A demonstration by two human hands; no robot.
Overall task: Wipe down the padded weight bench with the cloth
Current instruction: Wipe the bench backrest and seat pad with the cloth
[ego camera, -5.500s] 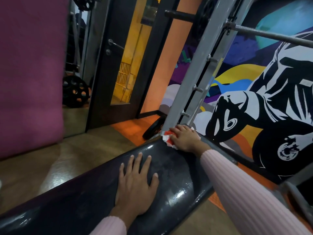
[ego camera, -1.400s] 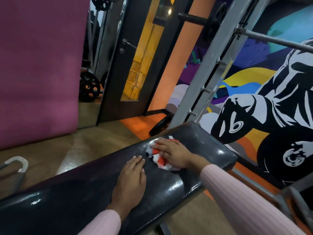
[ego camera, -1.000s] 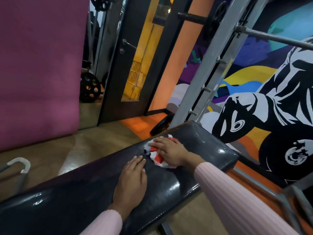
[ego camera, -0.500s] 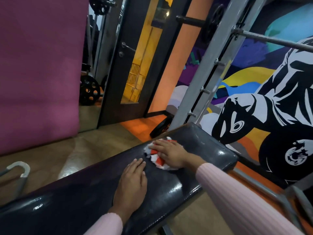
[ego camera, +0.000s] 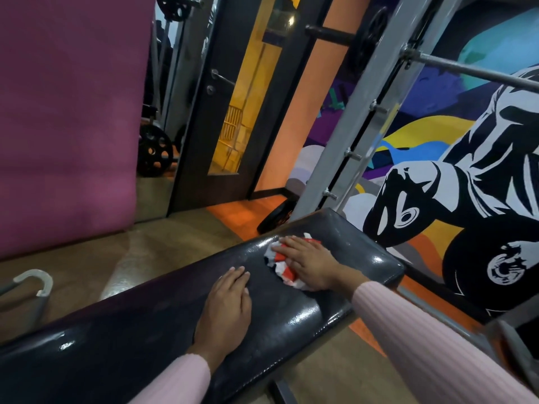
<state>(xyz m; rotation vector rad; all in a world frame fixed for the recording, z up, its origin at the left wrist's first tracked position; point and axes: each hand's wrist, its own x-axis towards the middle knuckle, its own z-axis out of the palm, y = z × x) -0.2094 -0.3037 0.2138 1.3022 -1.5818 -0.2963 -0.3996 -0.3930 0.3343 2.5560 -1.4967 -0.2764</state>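
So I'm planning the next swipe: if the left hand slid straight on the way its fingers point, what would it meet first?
Probably the cloth under the right hand; only bare bench padding lies between, though depth is unclear.

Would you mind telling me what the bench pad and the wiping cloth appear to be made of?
Bench pad: glossy black vinyl or faux leather, judging by bright glints and fine creases. Cloth: soft woven fabric, red and white, matte, crumpled under the right hand; exact fibre unclear.
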